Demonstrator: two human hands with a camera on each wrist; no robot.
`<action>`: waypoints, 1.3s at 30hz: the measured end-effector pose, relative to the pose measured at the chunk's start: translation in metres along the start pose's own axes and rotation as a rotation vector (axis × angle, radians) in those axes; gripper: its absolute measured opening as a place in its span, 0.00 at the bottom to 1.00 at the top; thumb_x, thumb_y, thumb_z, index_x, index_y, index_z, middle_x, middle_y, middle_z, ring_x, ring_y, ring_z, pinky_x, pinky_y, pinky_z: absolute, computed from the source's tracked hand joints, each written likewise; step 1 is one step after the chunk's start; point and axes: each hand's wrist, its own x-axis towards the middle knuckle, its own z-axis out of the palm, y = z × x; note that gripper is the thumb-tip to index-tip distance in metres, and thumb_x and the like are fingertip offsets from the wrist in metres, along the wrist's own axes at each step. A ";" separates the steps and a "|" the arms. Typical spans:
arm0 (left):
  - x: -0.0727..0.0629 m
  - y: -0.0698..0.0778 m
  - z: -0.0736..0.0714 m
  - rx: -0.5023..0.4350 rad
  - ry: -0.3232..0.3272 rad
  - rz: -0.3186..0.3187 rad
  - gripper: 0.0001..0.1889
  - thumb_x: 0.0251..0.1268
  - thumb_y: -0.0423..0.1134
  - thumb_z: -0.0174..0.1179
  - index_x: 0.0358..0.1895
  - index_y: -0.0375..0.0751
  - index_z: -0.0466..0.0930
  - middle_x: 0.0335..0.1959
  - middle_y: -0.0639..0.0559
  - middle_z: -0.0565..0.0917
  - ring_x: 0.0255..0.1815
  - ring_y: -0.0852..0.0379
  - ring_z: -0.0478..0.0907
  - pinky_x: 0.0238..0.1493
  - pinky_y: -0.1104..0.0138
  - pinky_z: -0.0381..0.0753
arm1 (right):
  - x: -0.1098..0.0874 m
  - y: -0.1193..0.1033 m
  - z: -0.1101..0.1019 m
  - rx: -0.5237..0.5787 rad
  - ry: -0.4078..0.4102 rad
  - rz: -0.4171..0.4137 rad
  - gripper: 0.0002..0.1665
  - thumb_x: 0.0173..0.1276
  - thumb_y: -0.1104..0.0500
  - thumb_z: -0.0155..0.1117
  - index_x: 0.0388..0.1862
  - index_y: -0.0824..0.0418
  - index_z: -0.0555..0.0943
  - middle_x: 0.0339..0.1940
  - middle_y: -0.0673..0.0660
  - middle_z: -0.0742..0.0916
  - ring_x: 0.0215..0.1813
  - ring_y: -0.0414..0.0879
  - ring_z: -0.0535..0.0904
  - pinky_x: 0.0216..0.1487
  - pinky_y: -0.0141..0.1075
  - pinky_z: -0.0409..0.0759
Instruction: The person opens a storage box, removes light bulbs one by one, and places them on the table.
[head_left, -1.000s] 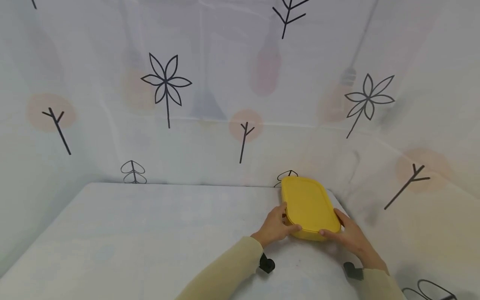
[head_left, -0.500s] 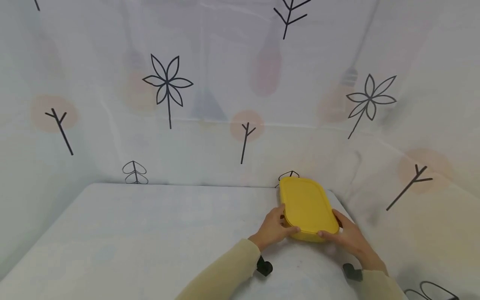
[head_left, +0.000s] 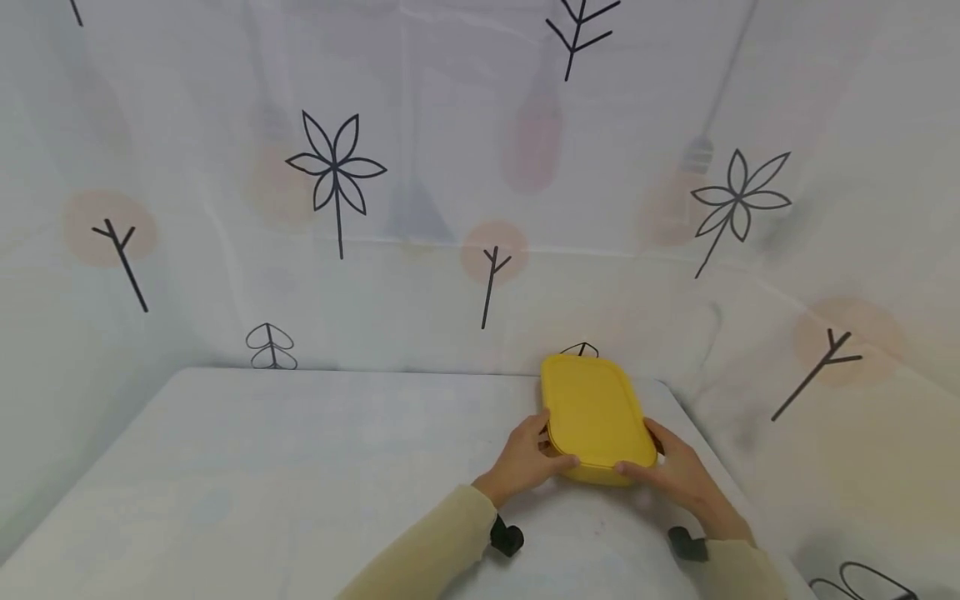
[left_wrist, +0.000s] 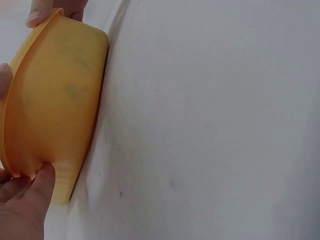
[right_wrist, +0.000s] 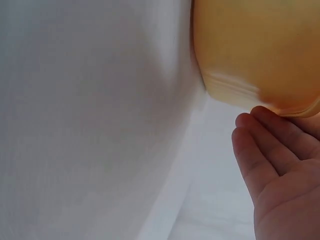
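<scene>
A yellow lidded food container (head_left: pixel 597 408) with rounded corners sits toward the far right of the white table. My left hand (head_left: pixel 520 460) grips its near left corner, thumb on the front rim and fingers along the left side. At the opposite near corner, my right hand (head_left: pixel 675 473) holds it with the thumb at the front rim and fingers against the right side. The left wrist view shows the container's side wall (left_wrist: pixel 60 95), its base close over the table, with faint dark marks on it. In the right wrist view, fingertips (right_wrist: pixel 257 112) touch just under the rim.
The white table surface (head_left: pixel 300 467) stretches to the left of the container. Behind it rises a pale cloth backdrop (head_left: pixel 420 292) printed with leaf and twig drawings, which also runs along both sides. Small dark wrist cameras (head_left: pixel 507 537) sit under the cuffs.
Both hands and the yellow container have moved a little to the left, mostly over the last half second. The grip looks the same.
</scene>
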 end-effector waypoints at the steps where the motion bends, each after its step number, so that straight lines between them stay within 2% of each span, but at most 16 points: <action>1: -0.001 -0.001 -0.001 -0.015 -0.001 -0.002 0.50 0.52 0.57 0.69 0.74 0.40 0.53 0.68 0.50 0.65 0.64 0.59 0.67 0.62 0.68 0.70 | 0.000 -0.001 0.001 0.000 0.002 -0.006 0.66 0.53 0.33 0.69 0.73 0.73 0.51 0.69 0.74 0.64 0.67 0.66 0.63 0.64 0.60 0.64; 7: -0.009 -0.004 -0.011 -0.090 -0.004 -0.029 0.50 0.53 0.54 0.70 0.74 0.39 0.52 0.69 0.49 0.64 0.64 0.57 0.69 0.61 0.67 0.72 | 0.000 -0.013 0.009 0.007 -0.019 0.000 0.67 0.52 0.31 0.68 0.73 0.73 0.50 0.70 0.74 0.63 0.68 0.66 0.63 0.65 0.59 0.64; 17: -0.021 -0.016 -0.025 -0.132 0.012 -0.027 0.51 0.52 0.54 0.70 0.74 0.36 0.51 0.68 0.45 0.64 0.63 0.54 0.71 0.59 0.67 0.73 | -0.001 -0.027 0.022 0.022 -0.001 -0.054 0.66 0.51 0.32 0.70 0.72 0.74 0.52 0.69 0.73 0.65 0.67 0.65 0.65 0.65 0.57 0.65; 29: -0.035 -0.026 -0.043 -0.124 0.043 0.017 0.50 0.53 0.52 0.70 0.73 0.33 0.52 0.66 0.43 0.67 0.62 0.51 0.71 0.59 0.64 0.74 | -0.001 -0.040 0.039 0.055 0.001 -0.077 0.66 0.50 0.32 0.70 0.73 0.71 0.54 0.70 0.69 0.67 0.68 0.62 0.65 0.65 0.56 0.66; 39: -0.047 -0.030 -0.059 -0.113 0.062 0.019 0.49 0.54 0.52 0.70 0.73 0.33 0.53 0.66 0.42 0.66 0.63 0.50 0.70 0.59 0.64 0.74 | 0.001 -0.057 0.048 0.077 -0.005 -0.095 0.67 0.48 0.31 0.71 0.73 0.69 0.54 0.70 0.68 0.67 0.68 0.61 0.65 0.65 0.55 0.65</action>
